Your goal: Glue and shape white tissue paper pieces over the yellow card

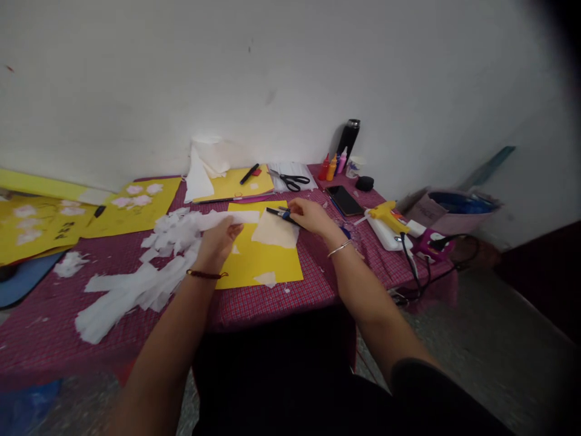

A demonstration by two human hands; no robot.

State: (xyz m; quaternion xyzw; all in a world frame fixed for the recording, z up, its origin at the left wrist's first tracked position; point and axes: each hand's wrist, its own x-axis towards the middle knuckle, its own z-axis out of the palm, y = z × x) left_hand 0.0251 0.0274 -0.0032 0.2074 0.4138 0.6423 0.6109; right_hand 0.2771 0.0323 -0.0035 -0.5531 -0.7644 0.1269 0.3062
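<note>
The left hand (221, 241) is over the left edge of a yellow sheet (281, 266) on the worktop (318, 275), its fingers grasping a white strip (247, 216) that lies level above the sheet. The right hand (311, 213) is at the sheet's far right corner, its fingers bent down against a dark tool (280, 214); whether they grip it I cannot tell. The tool lies across cream paper (272, 234) on the sheet, and a pale scrap (266, 278) sits at the near edge. Left of the left hand, a heap (170, 236) of white pieces stands just beyond a spread of white strips (124, 297). Behind the sheet are scissors (295, 180) and a pen (249, 174). To the right of the right hand lie a phone (345, 201) and a yellow glue gun (384, 213), with small bottles (333, 168) beside a black flask (348, 139) near the wall.
</note>
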